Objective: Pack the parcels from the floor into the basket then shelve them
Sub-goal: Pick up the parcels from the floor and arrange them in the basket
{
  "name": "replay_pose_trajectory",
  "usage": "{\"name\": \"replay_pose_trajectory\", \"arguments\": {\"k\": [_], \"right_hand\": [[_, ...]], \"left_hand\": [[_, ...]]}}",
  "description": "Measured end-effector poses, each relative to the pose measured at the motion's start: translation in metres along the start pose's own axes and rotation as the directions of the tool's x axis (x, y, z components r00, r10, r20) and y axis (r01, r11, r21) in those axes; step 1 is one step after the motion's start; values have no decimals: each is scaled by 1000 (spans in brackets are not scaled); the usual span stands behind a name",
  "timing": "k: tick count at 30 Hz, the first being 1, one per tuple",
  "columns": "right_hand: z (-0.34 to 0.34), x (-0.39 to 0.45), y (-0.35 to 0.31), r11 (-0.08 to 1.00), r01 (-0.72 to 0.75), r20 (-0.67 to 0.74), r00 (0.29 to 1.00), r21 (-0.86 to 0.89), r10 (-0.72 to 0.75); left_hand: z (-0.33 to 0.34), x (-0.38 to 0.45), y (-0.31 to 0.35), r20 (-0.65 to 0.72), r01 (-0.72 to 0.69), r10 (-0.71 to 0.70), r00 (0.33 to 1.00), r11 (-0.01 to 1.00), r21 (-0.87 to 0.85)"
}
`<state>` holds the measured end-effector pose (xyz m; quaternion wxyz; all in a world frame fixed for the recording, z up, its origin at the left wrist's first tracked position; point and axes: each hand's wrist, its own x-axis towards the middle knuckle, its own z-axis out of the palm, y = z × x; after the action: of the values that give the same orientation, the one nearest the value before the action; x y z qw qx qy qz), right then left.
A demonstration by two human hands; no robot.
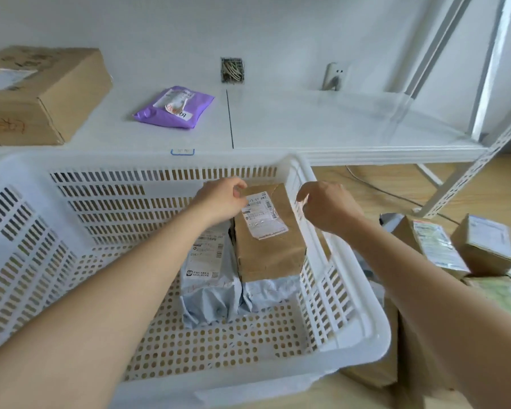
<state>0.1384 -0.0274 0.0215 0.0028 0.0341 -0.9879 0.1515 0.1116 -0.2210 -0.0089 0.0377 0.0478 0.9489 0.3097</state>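
Note:
A white slotted plastic basket [351, 343] stands on the floor in front of me. Inside it a brown paper-wrapped parcel [267, 252] with a white label lies on top of a grey-blue mailer bag [266, 293], against the basket's right wall. A second grey-blue mailer bag [207, 284] lies beside it on the left. My left hand [222, 199] holds the brown parcel at its far left corner, fingers curled onto it. My right hand [328, 206] hovers over the basket's right rim with fingers loosely bent, holding nothing.
A low white shelf [337, 125] runs behind the basket, holding a large cardboard box [39, 93] at left and a purple mailer [174, 109]. Several cardboard parcels [481, 246] lie on the wooden floor at right. The shelf's metal upright [466, 184] slants at far right.

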Motion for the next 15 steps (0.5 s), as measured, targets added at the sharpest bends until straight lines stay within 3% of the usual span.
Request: {"name": "replay_pose_trajectory", "arguments": {"k": [3,7,11,15], "right_hand": [[-21,-8,39,996,-79,-75,994,52,83],[-35,-20,90,985,-155,-70,984,80,161],[-27,-30,132,971,-223,-22,974,89,226],[-1,-40,167,940,-325,121,942,102,312]], "left_hand": [[10,5,40,-65,-65,63,996,998,-25],[32,8,92,-119,-190,182,976,980,-56],[61,7,137,-55,-286,283,958,957,-55],[96,9,171,86,-317,312,946,947,55]]}}
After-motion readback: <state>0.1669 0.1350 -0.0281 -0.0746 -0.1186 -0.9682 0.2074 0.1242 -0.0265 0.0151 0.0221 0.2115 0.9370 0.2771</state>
